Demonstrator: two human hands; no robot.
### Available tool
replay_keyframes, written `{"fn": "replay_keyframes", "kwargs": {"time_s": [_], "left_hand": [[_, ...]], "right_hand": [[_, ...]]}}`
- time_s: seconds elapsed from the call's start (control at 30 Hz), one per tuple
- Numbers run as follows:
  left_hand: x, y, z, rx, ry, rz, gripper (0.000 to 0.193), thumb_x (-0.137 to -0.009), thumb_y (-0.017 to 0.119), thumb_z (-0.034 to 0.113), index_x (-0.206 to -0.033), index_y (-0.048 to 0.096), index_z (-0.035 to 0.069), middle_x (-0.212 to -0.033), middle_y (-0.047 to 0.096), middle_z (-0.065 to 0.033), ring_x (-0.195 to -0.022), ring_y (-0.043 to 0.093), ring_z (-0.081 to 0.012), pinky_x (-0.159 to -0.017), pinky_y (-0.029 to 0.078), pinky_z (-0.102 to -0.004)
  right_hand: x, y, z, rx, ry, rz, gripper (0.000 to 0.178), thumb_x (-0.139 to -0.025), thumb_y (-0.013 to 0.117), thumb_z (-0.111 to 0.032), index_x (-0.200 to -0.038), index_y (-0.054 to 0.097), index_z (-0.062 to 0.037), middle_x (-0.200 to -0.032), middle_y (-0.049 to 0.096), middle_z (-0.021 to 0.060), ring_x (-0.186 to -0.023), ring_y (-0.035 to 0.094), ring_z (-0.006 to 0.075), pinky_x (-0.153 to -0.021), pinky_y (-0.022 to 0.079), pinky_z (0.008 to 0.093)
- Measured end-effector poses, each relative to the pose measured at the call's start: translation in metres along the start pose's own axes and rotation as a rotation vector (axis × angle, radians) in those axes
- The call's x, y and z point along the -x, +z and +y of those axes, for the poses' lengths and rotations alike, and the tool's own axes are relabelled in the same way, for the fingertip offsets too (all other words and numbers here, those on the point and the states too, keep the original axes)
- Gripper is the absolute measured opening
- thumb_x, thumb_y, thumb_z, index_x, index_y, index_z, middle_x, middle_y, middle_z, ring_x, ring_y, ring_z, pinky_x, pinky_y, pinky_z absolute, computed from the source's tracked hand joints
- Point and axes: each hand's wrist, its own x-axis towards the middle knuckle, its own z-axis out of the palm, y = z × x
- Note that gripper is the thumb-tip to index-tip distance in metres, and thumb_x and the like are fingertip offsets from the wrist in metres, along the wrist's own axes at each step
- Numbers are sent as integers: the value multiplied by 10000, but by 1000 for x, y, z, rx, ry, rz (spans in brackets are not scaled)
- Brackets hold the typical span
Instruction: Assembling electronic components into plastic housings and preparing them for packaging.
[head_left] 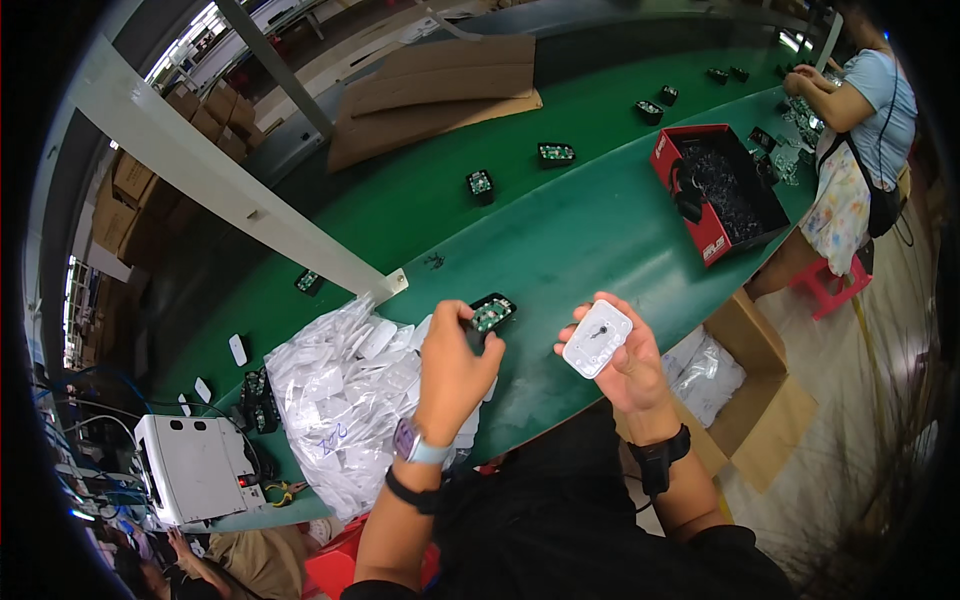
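My left hand [452, 365] has its thumb and forefinger at the near edge of a small black housing with a green circuit board [492, 313], which it grips at the workbench. In my right hand [636, 372] is a white rounded-rectangle plastic cover [597, 340], held between thumb and fingers above the bench's near edge. The cover's hollow inner side faces up, with a small dark mark or part at its middle. Beside my left wrist lies a clear plastic bag of white covers [345, 400], several of them spilling toward the hand.
Several black housings with boards [480, 186] sit along the green conveyor belt [400, 215]. A red-and-black box of small dark parts [715, 200] stands right. Below it is an open cardboard box [745, 395]. A white post [240, 190] and white machine [195, 465] stand left. A co-worker [860, 110] works far right.
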Motion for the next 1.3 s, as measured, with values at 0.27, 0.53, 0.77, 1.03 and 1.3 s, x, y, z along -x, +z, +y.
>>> {"fn": "replay_keyframes", "kwargs": {"time_s": [0.27, 0.53, 0.77, 1.03, 1.3], "left_hand": [[63, -80, 24, 828, -122, -92, 465, -815, 695, -105, -1233, 503, -34, -1154, 618, -120, -1092, 620, -171, -981, 492, -305], [64, -94, 35, 587, -47, -37, 408, -796, 732, -74, -1188, 624, -44, -1090, 635, -108, -1053, 648, -183, -949, 524, -311], [62, -91, 37, 423, 1, -134, 405, -767, 713, -106, -1163, 654, -46, -1043, 599, -90, -1018, 639, -180, -955, 519, -312], [72, -90, 19, 559, 11, -89, 425, -815, 716, -90, -1229, 626, -58, -1079, 624, -109, -1042, 648, -187, -935, 524, -293], [125, -89, 3, 1037, -308, 385, 442, -902, 663, -78, -1327, 541, -61, -1044, 657, -87, -967, 627, -113, -877, 506, -254]], "right_hand": [[-12, 37, 27, 41, 113, -102, 544, -904, 718, -82, -1378, 465, 4, -1336, 578, 220, -1186, 625, 323, -1017, 514, 472], [-5, 70, 44, 314, 230, -128, 529, -874, 692, 78, -1358, 481, 48, -1314, 599, 161, -1157, 623, 213, -973, 538, 348], [5, 83, 46, 384, 263, -66, 524, -859, 731, 50, -1344, 531, 45, -1254, 615, 117, -1074, 642, 184, -938, 554, 334], [6, 94, 54, 561, 108, -85, 474, -822, 787, -1, -1274, 641, 7, -1230, 657, 147, -1004, 681, 193, -889, 568, 321], [-5, 140, 83, 1195, -327, -223, 392, -679, 906, -139, -990, 732, 23, -1181, 686, 208, -933, 712, 262, -824, 573, 337]]}}
